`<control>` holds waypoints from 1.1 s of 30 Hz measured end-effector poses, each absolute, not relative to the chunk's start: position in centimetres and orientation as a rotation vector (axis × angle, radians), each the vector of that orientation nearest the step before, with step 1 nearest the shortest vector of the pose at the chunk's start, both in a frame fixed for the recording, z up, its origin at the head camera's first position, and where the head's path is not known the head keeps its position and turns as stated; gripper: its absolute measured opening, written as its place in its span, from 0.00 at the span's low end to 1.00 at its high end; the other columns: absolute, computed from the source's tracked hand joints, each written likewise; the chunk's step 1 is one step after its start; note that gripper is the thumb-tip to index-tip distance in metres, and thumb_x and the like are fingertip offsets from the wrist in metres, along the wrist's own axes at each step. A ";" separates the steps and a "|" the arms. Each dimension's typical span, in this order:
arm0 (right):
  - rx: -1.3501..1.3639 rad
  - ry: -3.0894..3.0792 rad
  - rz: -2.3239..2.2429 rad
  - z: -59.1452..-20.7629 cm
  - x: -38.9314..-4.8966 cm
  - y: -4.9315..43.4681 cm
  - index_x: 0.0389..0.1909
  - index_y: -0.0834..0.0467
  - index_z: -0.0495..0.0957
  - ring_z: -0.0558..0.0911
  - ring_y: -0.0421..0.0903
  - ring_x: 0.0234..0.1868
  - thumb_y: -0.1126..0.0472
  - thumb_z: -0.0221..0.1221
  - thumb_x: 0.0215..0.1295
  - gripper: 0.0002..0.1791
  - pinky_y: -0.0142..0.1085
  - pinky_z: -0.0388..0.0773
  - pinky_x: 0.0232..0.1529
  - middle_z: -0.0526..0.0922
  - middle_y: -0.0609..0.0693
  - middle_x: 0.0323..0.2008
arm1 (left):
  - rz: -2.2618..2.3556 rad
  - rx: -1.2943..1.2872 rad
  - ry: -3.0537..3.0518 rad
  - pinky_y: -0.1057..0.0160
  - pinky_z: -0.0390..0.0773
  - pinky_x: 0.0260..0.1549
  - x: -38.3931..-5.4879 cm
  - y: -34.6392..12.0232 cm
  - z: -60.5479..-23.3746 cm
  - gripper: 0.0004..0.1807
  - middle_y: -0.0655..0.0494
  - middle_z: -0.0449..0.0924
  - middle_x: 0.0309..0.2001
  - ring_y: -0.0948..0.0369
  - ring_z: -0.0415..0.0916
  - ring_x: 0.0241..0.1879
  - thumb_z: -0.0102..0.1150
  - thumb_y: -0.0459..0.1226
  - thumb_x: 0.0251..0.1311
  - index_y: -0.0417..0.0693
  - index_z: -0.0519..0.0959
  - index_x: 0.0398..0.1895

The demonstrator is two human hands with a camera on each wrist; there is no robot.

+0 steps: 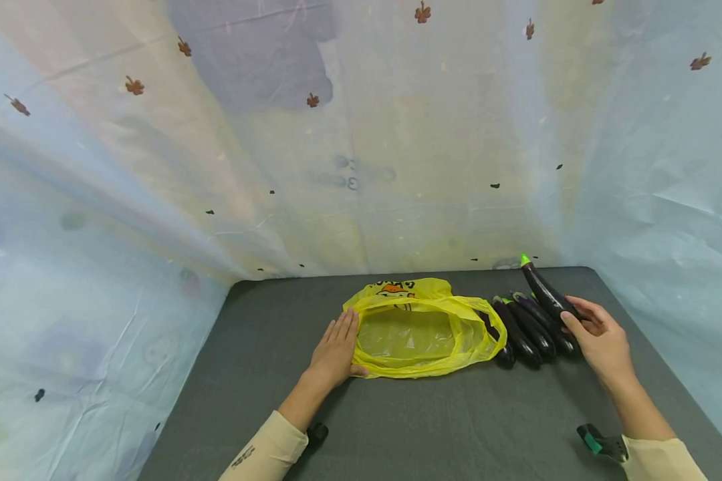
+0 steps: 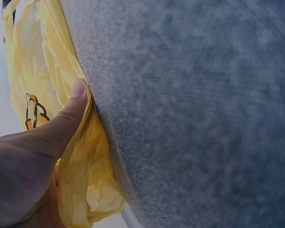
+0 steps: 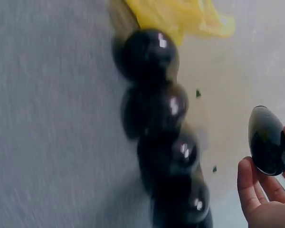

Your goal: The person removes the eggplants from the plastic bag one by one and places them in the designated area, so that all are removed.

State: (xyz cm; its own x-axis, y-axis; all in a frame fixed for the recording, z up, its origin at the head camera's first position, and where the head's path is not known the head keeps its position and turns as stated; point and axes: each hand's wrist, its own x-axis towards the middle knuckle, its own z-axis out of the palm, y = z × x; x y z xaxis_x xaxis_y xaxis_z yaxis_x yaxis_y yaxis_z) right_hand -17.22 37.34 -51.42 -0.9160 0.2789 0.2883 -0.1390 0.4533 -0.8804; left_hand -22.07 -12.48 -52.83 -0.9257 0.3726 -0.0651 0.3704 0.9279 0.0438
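Note:
A yellow plastic bag [image 1: 406, 366] lies on the dark table with its mouth spread wide and facing me. My left hand [image 1: 335, 351] rests along the bag's left edge, fingers straight. Its thumb [image 2: 69, 116] lies against the front rim in the left wrist view. To the right, my right hand [image 1: 602, 341] grips a dark eggplant [image 1: 543, 287] near its thick end, with the green stem pointing away from me. Beneath it, several eggplants [image 1: 523, 337] lie side by side, the leftmost partly behind the bag's right handle. In the right wrist view the held eggplant [image 3: 267, 137] is above the table.
The grey-black tabletop [image 1: 433, 427] extends toward me and to the left of the bag. A pale printed sheet [image 1: 397, 153] hangs behind the table's back edge and along its sides. Black straps [image 1: 604, 444] sit on both wrists near the sleeves.

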 end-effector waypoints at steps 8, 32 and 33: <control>-0.308 -2.400 1.284 -52.4 -17.6 40.3 0.76 0.56 0.74 0.72 0.15 0.43 0.47 0.65 0.78 0.32 0.16 0.72 0.34 0.73 0.20 0.49 | 0.069 0.578 3.013 0.48 0.48 0.84 -22.0 -12.5 -52.9 0.71 0.43 0.40 0.88 0.48 0.42 0.87 0.76 0.63 0.54 0.40 0.44 0.88; -0.362 -2.418 1.160 -53.1 -18.3 45.1 0.76 0.65 0.71 0.64 0.15 0.44 0.49 0.64 0.78 0.35 0.13 0.65 0.39 0.76 0.49 0.59 | 0.085 0.591 3.015 0.47 0.48 0.84 -22.2 -12.7 -53.1 0.71 0.43 0.40 0.88 0.48 0.42 0.87 0.76 0.62 0.54 0.39 0.45 0.88; -0.359 -2.410 1.161 -53.0 -18.4 45.2 0.76 0.64 0.71 0.64 0.15 0.45 0.49 0.64 0.78 0.34 0.12 0.65 0.40 0.76 0.46 0.59 | 0.083 0.591 3.015 0.47 0.48 0.84 -22.2 -12.7 -53.1 0.71 0.43 0.40 0.88 0.48 0.42 0.87 0.76 0.63 0.54 0.39 0.45 0.88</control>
State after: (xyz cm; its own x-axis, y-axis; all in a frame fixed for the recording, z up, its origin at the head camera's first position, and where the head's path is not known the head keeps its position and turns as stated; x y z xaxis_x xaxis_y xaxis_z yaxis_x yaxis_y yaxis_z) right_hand -18.36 45.17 -53.00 -0.8702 0.4101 0.2733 0.0418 0.6139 -0.7882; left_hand -22.20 -12.71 -53.12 -0.9239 0.3784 -0.0560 0.3748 0.9248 0.0656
